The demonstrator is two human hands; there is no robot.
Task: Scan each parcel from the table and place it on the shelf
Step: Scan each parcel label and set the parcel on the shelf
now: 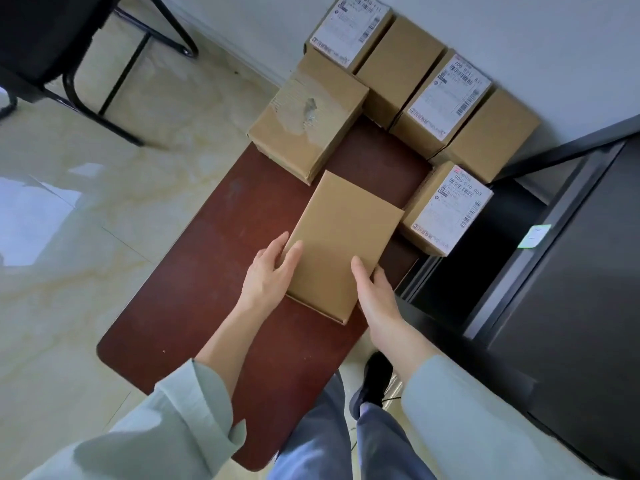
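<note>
A black chair [52, 39] stands far left on the pale marbled floor [69, 271]. A grey wall [519, 29] runs behind, far right.

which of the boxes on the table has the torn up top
The plain box at the table's far left corner, just beyond the held box. Its top is scuffed and ripped; the others have intact tops or white labels.

We see two bare hands, the left grip [268, 271] and the right grip [375, 292]. Loose pale green sleeves [194, 410] have turned-back cuffs. Blue trousers [322, 434], maybe jeans, and a black shoe [375, 379].
</note>
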